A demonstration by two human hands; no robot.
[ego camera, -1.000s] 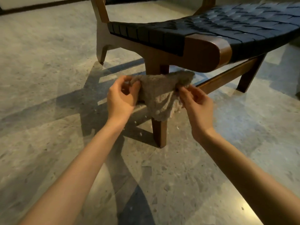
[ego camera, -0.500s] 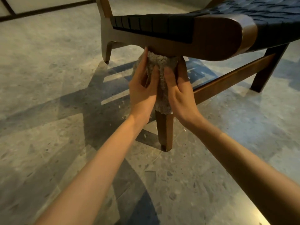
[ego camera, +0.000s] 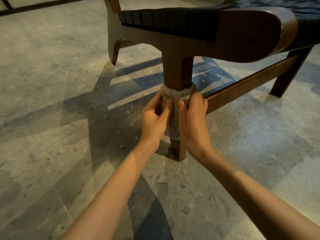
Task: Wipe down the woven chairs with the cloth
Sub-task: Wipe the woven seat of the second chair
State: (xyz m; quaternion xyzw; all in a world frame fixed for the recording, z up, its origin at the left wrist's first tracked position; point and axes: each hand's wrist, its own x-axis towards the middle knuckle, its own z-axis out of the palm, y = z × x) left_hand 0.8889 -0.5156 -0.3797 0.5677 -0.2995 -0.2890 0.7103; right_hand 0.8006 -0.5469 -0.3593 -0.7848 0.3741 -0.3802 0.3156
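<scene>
At front leg, L hand + R hand grip cloth wrapped round it, now slid from top to mid-leg, so leg wipe approx half done.

One view was given, taken by a wide-angle camera worn on the person's head. It was directed forward and down and was held low, near to the front leg of the chair, whose seat was cut by the upper edge. The floor was seen around it.
</scene>
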